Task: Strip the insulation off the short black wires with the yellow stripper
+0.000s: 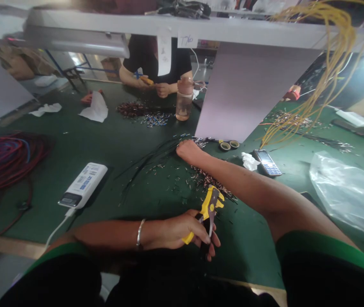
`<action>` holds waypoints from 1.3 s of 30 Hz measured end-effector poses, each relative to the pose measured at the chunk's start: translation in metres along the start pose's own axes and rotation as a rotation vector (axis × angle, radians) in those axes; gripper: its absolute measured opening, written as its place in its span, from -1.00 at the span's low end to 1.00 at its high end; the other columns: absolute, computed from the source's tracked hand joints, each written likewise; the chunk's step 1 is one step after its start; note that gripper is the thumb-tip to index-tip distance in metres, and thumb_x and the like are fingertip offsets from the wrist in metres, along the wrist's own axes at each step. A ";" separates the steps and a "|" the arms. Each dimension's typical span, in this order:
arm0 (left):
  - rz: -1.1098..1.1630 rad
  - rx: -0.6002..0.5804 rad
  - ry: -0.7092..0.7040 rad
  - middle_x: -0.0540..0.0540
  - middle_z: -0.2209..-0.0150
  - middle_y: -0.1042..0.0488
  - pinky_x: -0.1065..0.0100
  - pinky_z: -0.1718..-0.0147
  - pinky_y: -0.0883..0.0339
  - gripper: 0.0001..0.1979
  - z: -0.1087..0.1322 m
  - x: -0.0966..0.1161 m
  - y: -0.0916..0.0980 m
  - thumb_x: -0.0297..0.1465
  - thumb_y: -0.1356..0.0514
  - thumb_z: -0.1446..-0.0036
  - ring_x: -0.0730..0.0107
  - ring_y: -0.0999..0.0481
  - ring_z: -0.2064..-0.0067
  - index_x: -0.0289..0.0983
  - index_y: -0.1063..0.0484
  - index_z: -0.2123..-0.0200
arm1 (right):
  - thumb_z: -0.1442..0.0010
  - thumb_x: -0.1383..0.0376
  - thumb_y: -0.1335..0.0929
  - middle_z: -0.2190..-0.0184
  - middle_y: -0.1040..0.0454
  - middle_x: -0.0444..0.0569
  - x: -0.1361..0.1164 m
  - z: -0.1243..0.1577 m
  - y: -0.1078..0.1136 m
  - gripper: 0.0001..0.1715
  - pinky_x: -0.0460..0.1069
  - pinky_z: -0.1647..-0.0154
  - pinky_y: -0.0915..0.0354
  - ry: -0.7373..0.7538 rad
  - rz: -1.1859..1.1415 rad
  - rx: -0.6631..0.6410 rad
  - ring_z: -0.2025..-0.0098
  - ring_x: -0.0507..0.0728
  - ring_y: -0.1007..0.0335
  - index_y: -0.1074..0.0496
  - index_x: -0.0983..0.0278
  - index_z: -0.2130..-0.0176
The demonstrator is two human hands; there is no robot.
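Observation:
My left hand [190,232], near the table's front edge, is wrapped around the handles of a yellow and black wire stripper [212,204], its jaws pointing up and away from me. Farther out, my right hand [188,150] is closed over a bunch of thin black wires [151,157], which trail out to its left across the table. The fingertips of this hand are hidden. Just behind it lies a small pile of bare-ended wire bits [202,141]. Copper-coloured and black scraps [212,181] are scattered under my right forearm.
A white power bank [84,184] with a cable and a red wire coil [5,164] lie left. Tape rolls [229,146], a phone [267,162] and a plastic bag [345,192] lie right. Behind a bottle [184,100], a co-worker's hands [162,89] hold an orange tool. Yellow wires [335,55] hang from the shelf.

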State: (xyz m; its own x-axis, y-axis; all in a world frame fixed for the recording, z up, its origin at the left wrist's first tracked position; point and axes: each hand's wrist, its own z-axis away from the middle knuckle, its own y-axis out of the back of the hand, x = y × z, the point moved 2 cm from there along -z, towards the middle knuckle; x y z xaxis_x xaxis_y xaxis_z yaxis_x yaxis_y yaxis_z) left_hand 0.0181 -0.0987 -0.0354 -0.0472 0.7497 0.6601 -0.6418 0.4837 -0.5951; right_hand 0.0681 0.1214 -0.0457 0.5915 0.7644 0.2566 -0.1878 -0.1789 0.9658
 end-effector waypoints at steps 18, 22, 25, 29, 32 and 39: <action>0.030 0.016 0.002 -0.13 0.39 -0.57 0.35 0.52 -0.11 -0.70 -0.001 -0.001 0.002 -0.53 -0.22 0.32 0.31 -0.54 0.50 -0.33 -0.41 0.36 | -0.25 0.52 -0.22 0.24 -0.56 0.40 0.008 0.008 0.002 -0.71 0.08 0.29 -0.17 -0.009 0.057 0.032 0.16 0.31 -0.47 -0.52 0.51 0.22; 0.054 0.007 0.001 -0.13 0.37 -0.57 0.36 0.53 -0.10 -0.66 -0.005 -0.006 0.006 -0.54 -0.24 0.32 0.29 -0.55 0.48 -0.33 -0.41 0.33 | -0.27 0.52 -0.20 0.22 -0.54 0.38 0.003 0.011 0.018 -0.70 0.10 0.25 -0.14 -0.002 0.067 0.068 0.16 0.30 -0.43 -0.50 0.49 0.18; 0.087 -0.006 -0.005 -0.13 0.37 -0.58 0.34 0.51 -0.17 -0.63 -0.008 -0.011 0.009 -0.53 -0.25 0.32 0.26 -0.56 0.47 -0.33 -0.41 0.30 | -0.29 0.51 -0.19 0.20 -0.53 0.35 -0.001 0.010 0.029 -0.69 0.10 0.24 -0.10 0.009 0.071 0.094 0.17 0.29 -0.39 -0.48 0.47 0.16; 0.087 -0.001 -0.003 -0.14 0.37 -0.58 0.31 0.48 -0.24 -0.64 -0.008 -0.012 0.009 -0.53 -0.25 0.32 0.25 -0.56 0.47 -0.33 -0.41 0.31 | -0.31 0.52 -0.16 0.20 -0.51 0.31 -0.008 0.006 0.040 -0.67 0.11 0.22 -0.06 0.036 0.066 0.145 0.18 0.28 -0.34 -0.47 0.45 0.16; 0.081 0.007 -0.007 -0.14 0.37 -0.57 0.30 0.48 -0.24 -0.65 -0.006 -0.009 0.007 -0.54 -0.24 0.32 0.26 -0.56 0.48 -0.33 -0.40 0.31 | -0.32 0.51 -0.15 0.17 -0.51 0.32 -0.009 0.002 0.040 -0.65 0.12 0.17 -0.09 0.030 0.022 0.139 0.13 0.30 -0.35 -0.48 0.45 0.13; 0.065 0.019 0.001 -0.14 0.40 -0.56 0.35 0.52 -0.21 -0.68 -0.002 -0.002 0.002 -0.54 -0.23 0.35 0.30 -0.55 0.49 -0.34 -0.40 0.37 | -0.28 0.48 -0.22 0.15 -0.58 0.26 0.040 0.002 0.014 -0.67 0.02 0.19 -0.21 -0.198 -0.043 0.006 0.13 0.23 -0.47 -0.54 0.42 0.10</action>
State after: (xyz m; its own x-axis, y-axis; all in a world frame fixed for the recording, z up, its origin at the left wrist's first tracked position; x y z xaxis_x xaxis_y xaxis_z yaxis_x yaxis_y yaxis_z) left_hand 0.0187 -0.0981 -0.0390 -0.0885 0.7799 0.6196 -0.6517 0.4251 -0.6282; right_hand 0.0911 0.1480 -0.0214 0.7413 0.6351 0.2172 -0.1549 -0.1529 0.9760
